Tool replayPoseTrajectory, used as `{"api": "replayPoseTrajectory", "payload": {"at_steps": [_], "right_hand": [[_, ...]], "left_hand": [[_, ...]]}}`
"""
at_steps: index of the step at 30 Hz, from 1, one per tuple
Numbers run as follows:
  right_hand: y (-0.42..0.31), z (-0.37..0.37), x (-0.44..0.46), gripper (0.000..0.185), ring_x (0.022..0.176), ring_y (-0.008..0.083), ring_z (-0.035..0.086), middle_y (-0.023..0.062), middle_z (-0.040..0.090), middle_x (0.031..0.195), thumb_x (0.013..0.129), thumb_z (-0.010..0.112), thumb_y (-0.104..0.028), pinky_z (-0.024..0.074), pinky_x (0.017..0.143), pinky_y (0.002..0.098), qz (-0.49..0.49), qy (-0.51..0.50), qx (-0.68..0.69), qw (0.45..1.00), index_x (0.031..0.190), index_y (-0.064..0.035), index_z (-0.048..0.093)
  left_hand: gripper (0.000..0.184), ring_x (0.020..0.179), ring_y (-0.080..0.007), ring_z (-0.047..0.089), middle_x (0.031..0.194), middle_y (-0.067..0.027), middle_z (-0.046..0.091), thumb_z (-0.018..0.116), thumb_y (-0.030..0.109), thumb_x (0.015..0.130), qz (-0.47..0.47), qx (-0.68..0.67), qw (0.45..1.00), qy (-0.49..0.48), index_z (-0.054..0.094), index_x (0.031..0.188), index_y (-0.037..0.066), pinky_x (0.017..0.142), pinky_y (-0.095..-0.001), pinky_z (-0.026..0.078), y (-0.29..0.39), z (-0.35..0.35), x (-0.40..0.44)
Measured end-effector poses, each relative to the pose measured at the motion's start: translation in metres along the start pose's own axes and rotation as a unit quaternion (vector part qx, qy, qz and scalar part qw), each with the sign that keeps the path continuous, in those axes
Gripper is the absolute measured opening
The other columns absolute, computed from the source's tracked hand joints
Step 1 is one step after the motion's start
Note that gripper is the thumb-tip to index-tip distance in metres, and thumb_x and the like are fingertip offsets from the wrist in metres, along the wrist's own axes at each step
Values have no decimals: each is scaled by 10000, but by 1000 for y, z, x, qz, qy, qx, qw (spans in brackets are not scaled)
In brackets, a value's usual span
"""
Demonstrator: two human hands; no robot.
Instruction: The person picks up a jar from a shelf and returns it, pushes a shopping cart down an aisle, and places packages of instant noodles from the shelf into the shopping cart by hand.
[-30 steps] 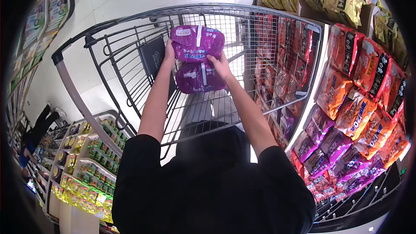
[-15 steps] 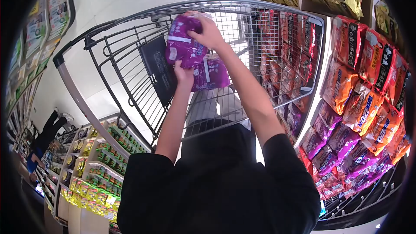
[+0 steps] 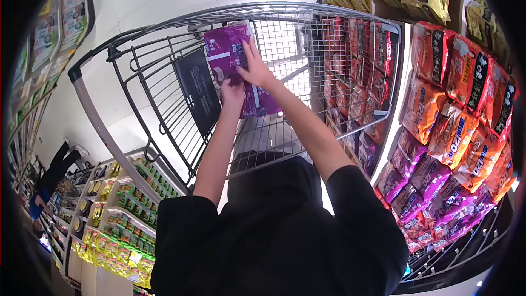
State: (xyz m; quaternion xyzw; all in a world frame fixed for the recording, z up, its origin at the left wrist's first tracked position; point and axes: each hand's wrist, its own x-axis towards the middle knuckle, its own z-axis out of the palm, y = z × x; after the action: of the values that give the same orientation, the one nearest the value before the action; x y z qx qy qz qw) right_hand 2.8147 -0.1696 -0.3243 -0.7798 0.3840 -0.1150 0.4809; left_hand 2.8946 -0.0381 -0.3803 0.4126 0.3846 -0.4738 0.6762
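Note:
A purple multipack of instant noodles (image 3: 219, 49) lies in the upper left part of the shopping cart (image 3: 307, 5). My right hand (image 3: 256, 68) is at its right edge, thumb on the top face and fingers stretched along the side. At the pack's near end is my left hand (image 3: 233, 94), its fingers curled against the wrapper and partly hidden. Another purple noodle pack (image 3: 263, 101) sits nearer to me, partly under my right wrist and beside the first one.
A dark panel (image 3: 194, 90) is fixed at the cart's left end. On the right, shelves hold red packs (image 3: 466, 77), orange packs (image 3: 455, 137) and purple packs (image 3: 433, 175). Small snack packets (image 3: 131, 203) fill a shelf at lower left. Another person (image 3: 55, 175) stands far left.
The held pack has gone down and flattened out in the cart. My right hand has slid from its top to its right edge; my left hand stays at the near end.

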Motion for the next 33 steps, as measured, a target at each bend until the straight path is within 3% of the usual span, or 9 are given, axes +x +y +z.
{"api": "replayPoseTrajectory", "payload": {"at_steps": [4, 7, 10, 11, 13, 15, 20, 24, 33], "right_hand": [[26, -17, -96, 758, 1279, 418, 434, 251, 296, 1488, 795, 682, -237, 411, 1039, 438, 31, -118, -109, 987, 1428, -10, 332], [5, -56, -144, 659, 1235, 400, 485, 259, 387, 1422, 808, 685, -238, 435, 1013, 423, 72, -117, -68, 988, 1361, 5, 422], [-33, -108, -172, 610, 1219, 421, 491, 266, 432, 1387, 816, 688, -242, 433, 1013, 433, 90, -69, -41, 993, 1330, 3, 470], [-36, -117, -184, 610, 1219, 421, 491, 266, 432, 1387, 816, 688, -242, 433, 1013, 433, 91, -55, -43, 993, 1330, 3, 470], [-43, -133, -207, 577, 1220, 431, 487, 265, 448, 1375, 835, 675, -241, 436, 1008, 448, 92, 16, -101, 990, 1322, 0, 483], [-59, -151, -233, 554, 1221, 428, 490, 266, 434, 1389, 843, 666, -239, 430, 1017, 442, 119, 49, -88, 988, 1314, -2, 494], [-69, -163, -323, 578, 1272, 419, 440, 250, 385, 1423, 838, 649, -207, 394, 1054, 453, 161, 205, -24, 965, 1351, -31, 450], [-74, -167, -399, 560, 1274, 417, 433, 231, 401, 1406, 850, 636, -183, 378, 1058, 464, 182, 334, -44, 924, 1353, -36, 439], [98, 64, -677, 546, 1176, 365, 546, 228, 610, 1195, 831, 643, -380, 414, 1034, 410, 587, 396, 136, 693, 1200, 18, 582]], "left_hand": [[391, 1212, -301, 507, 1323, -195, 499, 442, 114, 923, 25, 165, 981, 100, 436, 1296, -4, 1074, -474, 384, 32, 24, -67], [473, 1239, -382, 471, 1381, -209, 443, 518, 114, 907, 269, 387, 882, -1, 409, 1351, -11, 1076, -480, 362, 38, 37, -84], [655, 1355, -502, 252, 1490, -296, 258, 554, 205, 913, 441, 748, 479, -131, 264, 1490, 93, 1122, -563, 211, 37, 47, -68], [655, 1355, -502, 252, 1490, -296, 258, 554, 205, 913, 445, 746, 474, -143, 264, 1490, 93, 1122, -563, 211, 29, 38, -59], [759, 1378, -540, 167, 1531, -321, 110, 582, 295, 900, 347, 880, 284, -156, 180, 1521, 121, 1138, -571, 168, 14, 12, -33], [943, 1402, -551, 69, 1532, -349, -57, 609, 393, 864, 293, 908, 247, -167, 1, 1540, 141, 1153, -574, 119, 13, -6, -16], [1008, 1407, -543, 71, 1518, -381, -11, 641, 427, 817, 228, 954, 185, -66, 22, 1533, 81, 1158, -554, 124, -19, 25, -19], [873, 1383, -533, 179, 1478, -418, 130, 611, 368, 831, 316, 900, 298, -36, 182, 1497, 0, 1153, -500, 193, -60, 29, -39], [646, 1177, -367, 526, 1289, -266, 528, 604, 256, 830, 296, 816, 399, -295, 415, 1377, -32, 1029, -394, 392, -189, 19, -121]]}}
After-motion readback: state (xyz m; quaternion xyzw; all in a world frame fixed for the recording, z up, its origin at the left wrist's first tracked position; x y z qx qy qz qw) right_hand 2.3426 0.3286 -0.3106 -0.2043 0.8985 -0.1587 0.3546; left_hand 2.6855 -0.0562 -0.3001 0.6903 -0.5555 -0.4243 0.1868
